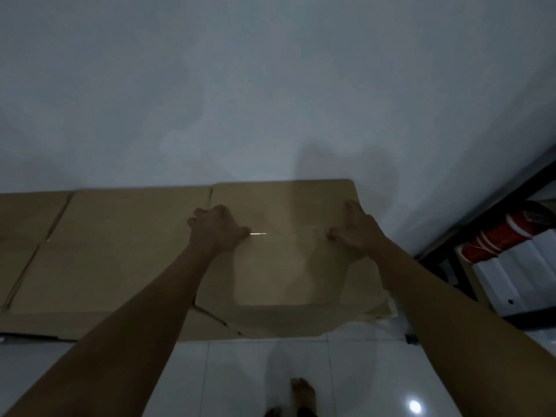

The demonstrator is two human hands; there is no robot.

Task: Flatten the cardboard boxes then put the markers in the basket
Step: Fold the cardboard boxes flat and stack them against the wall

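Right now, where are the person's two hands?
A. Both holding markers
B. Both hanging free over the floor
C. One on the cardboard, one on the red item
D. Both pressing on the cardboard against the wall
D: the left hand and the right hand both rest on the flattened cardboard that leans at the wall.

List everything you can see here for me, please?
flattened cardboard: several sheets, brown, lying along the wall's foot, overlapping
top cardboard sheet: one, brown, under both hands
wall: one, whitish, behind the cardboard
floor tiles: white, glossy, nearest the camera
shelf frame: one, black, far right
red roll: one, red and white, on the shelf
white items: few, beside the roll
left hand: pressing the top sheet
right hand: pressing the top sheet
foot: bare, bottom centre
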